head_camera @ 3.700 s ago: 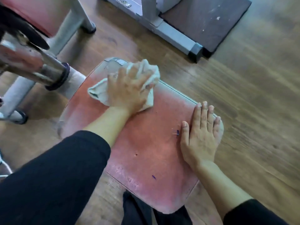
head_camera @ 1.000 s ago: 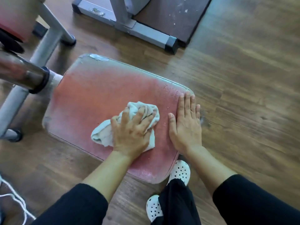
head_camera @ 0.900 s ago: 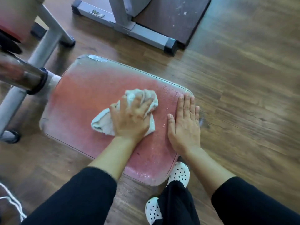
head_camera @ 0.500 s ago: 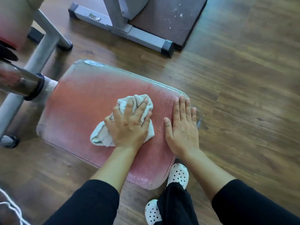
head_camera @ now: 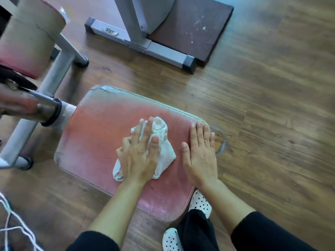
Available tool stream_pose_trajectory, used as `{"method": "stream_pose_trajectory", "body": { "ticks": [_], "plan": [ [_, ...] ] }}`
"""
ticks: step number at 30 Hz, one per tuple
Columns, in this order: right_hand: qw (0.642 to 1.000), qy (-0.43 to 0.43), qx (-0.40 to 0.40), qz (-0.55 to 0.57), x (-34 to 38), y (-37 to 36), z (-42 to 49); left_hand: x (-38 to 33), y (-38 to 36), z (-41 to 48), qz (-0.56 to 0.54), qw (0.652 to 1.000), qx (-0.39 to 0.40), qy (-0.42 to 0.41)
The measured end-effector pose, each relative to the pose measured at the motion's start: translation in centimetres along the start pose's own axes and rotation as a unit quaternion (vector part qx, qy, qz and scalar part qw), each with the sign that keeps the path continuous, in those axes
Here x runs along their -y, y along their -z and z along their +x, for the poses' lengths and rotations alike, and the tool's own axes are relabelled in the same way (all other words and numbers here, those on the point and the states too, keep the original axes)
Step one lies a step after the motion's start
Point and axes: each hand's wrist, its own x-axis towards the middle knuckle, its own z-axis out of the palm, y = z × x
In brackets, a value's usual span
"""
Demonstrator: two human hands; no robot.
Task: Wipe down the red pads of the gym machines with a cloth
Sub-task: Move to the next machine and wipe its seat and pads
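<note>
A worn red seat pad point(head_camera: 94, 142) of a gym machine fills the middle of the head view, its edges faded and dusty. My left hand point(head_camera: 138, 154) presses flat on a crumpled white cloth point(head_camera: 164, 153) in the pad's right half, fingers spread over it. My right hand point(head_camera: 200, 154) lies flat and empty on the pad's right edge, fingers together, just right of the cloth. A second red pad point(head_camera: 23, 53) sits at the upper left.
A chrome bar point(head_camera: 29, 107) juts in from the left beside the seat. Grey frame legs point(head_camera: 54, 75) stand at the left. Another machine's grey base point(head_camera: 145, 46) sits on a dark mat point(head_camera: 195, 28) behind. My white dotted shoes point(head_camera: 200, 202) are under the seat's near corner.
My left hand has slid the cloth back and forth over the pad's right half, from the far corner toward the near side. My right hand stays braced on the right edge.
</note>
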Motion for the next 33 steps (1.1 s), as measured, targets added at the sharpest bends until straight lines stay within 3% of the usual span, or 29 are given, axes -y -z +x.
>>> {"method": "stream_pose_trajectory", "body": {
  "ticks": [3, 6, 13, 19, 24, 27, 33],
  "plan": [
    [0.997, 0.022, 0.020, 0.072, 3.6, -0.2, 1.0, 2.8, 2.2, 0.2, -0.007, 0.998, -0.053, -0.036],
    [0.991, 0.052, 0.054, 0.107, 7.5, -1.6, 2.1, 7.6, 3.2, 3.0, 0.012, 0.999, -0.050, 0.008],
    [0.999, 0.017, 0.014, -0.033, 12.3, -5.5, 1.7, 12.4, 3.1, 5.1, 0.093, 0.995, 0.003, -0.042],
    [0.994, 0.064, -0.064, -0.063, 10.5, -6.2, 2.6, 14.3, 1.5, 5.3, 0.098, 0.991, 0.028, -0.081],
    [0.989, 0.012, -0.132, -0.066, 8.8, -4.7, 7.4, 14.2, 1.0, 5.4, 0.104, 0.991, 0.010, -0.088],
    [0.988, 0.022, -0.142, -0.052, 8.6, -4.6, 7.0, 14.3, 0.8, 5.3, 0.104, 0.990, 0.006, -0.094],
    [0.982, 0.141, -0.094, -0.084, 4.1, -3.1, 2.0, 14.5, 0.8, 5.4, 0.116, 0.987, 0.013, -0.107]
  ]
}}
